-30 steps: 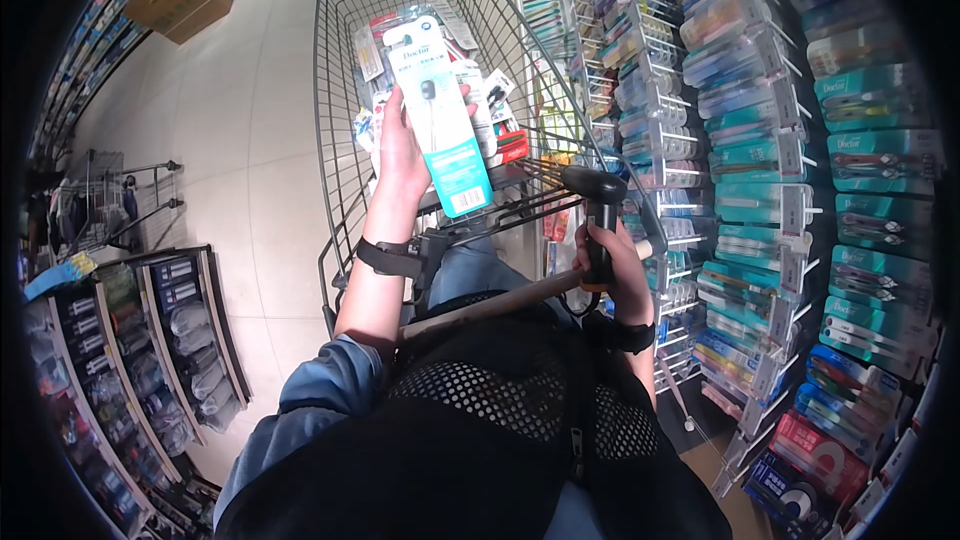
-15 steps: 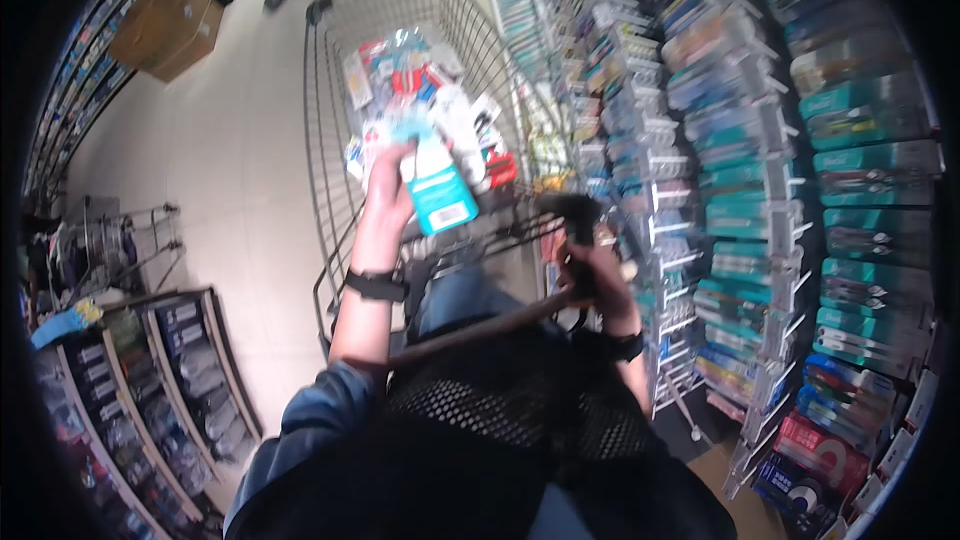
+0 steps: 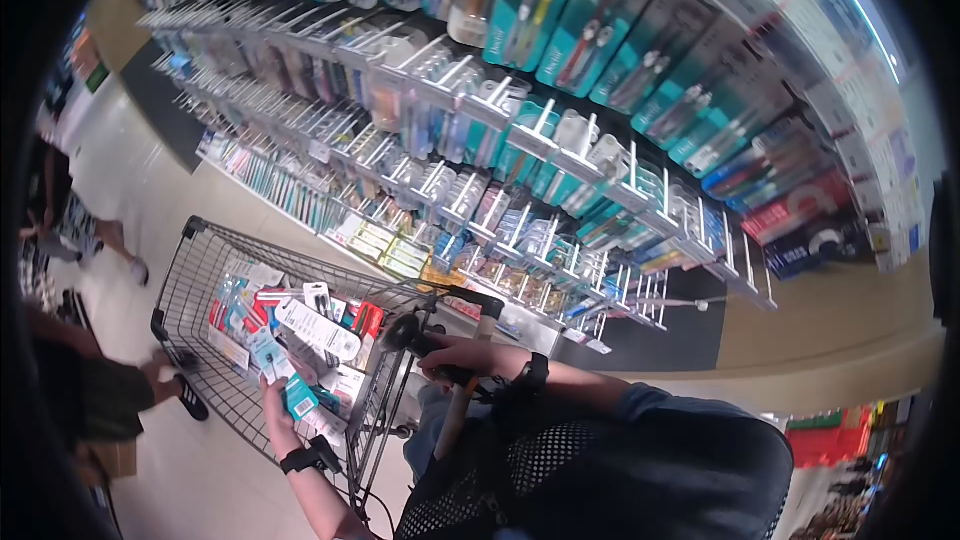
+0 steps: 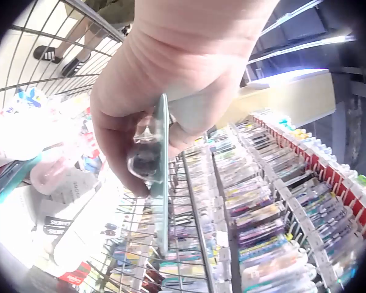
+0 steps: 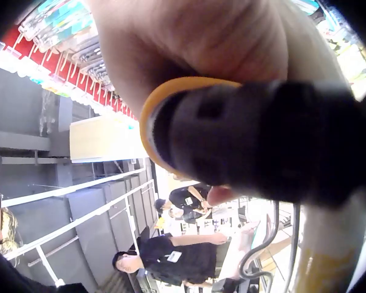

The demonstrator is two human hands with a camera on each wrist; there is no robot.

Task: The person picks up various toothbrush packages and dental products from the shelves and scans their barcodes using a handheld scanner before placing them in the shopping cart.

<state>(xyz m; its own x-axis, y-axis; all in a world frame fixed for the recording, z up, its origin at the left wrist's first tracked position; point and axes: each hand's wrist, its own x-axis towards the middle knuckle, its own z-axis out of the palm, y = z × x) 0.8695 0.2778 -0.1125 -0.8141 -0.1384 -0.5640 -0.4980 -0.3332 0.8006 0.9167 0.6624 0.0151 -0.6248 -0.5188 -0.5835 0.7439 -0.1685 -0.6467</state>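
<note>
My left hand (image 3: pixel 278 410) pinches a teal-and-white blister pack (image 3: pixel 300 397) low over the cart basket, where it overlaps the heaped goods in the head view. The left wrist view shows the pack (image 4: pixel 163 195) edge-on between thumb and fingers, its clear plastic bulge on one side. Several packaged goods (image 3: pixel 318 328), white, red and teal, lie in the wire shopping cart (image 3: pixel 158 323). At the cart's handlebar, my right hand (image 3: pixel 478 356) grips a black pistol-grip device with a rounded head (image 3: pixel 402 332). Its orange-ringed end (image 5: pixel 165 134) fills much of the right wrist view.
A rack of hanging toothbrush packs (image 3: pixel 590 40) runs along the cart's far side, its metal hooks sticking out. Close by the cart at left stands a person in shorts (image 3: pixel 110 402). In the right wrist view people in black shirts (image 5: pixel 183 256) are behind.
My left hand has brought the blister pack down from above the cart to its contents. The head view has swung toward the rack, and a bystander now shows beside the cart.
</note>
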